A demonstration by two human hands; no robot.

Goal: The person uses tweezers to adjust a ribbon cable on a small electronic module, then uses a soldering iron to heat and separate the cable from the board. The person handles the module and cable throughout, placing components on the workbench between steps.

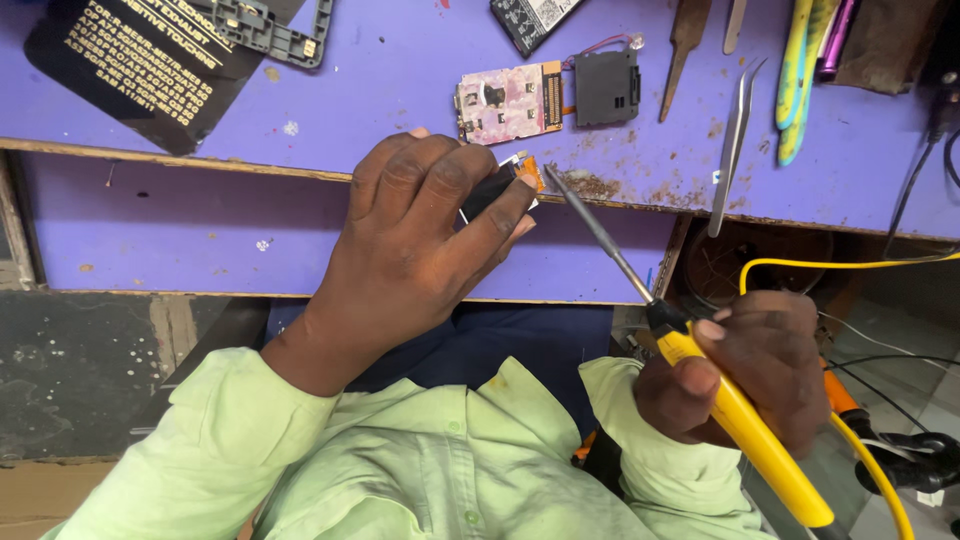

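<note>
My left hand (415, 240) grips a small black part (490, 190) with an orange flex strip (528, 172) at the front edge of the purple bench (380, 90). My right hand (745, 375) holds a yellow-handled soldering iron (740, 420). Its thin metal tip (560, 183) points up and left, almost touching the orange strip. A yellow cable runs from the iron's handle off to the right. Both sleeves are pale green.
On the bench lie a pink circuit board (508, 102), a black square module (606, 87), metal tweezers (735, 140), a wooden-handled tool (683, 50), yellow-green tools (800, 70), a black frame (270, 30) and a black printed sheet (140, 65). Black cables hang at right.
</note>
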